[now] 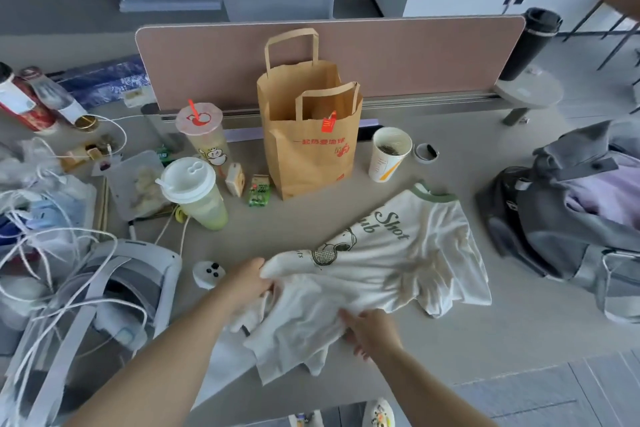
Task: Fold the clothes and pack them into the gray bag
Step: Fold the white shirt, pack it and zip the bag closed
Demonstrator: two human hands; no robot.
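A cream-white T-shirt lies rumpled on the desk, just in front of the brown paper bag that stands upright at the desk's middle. The shirt has a green ribbed collar at its far end, dark script lettering across the chest and a small cartoon dog with a racket printed below it. Its lower half is bunched and creased, with one fold hanging toward the desk's near edge.

Both hands are on the shirt. The left hand grips a gathered fold at the hem end, fingers curled into the cloth. The right hand pinches the near edge of the fabric, its fingers tucked partly under the cloth.

The gray bag sits to the right of the paper bag, near the desk's right edge, open on top with pale lilac cloth showing inside. Left of the paper bag stand two lidded drink cups; just to its right stands a paper cup.
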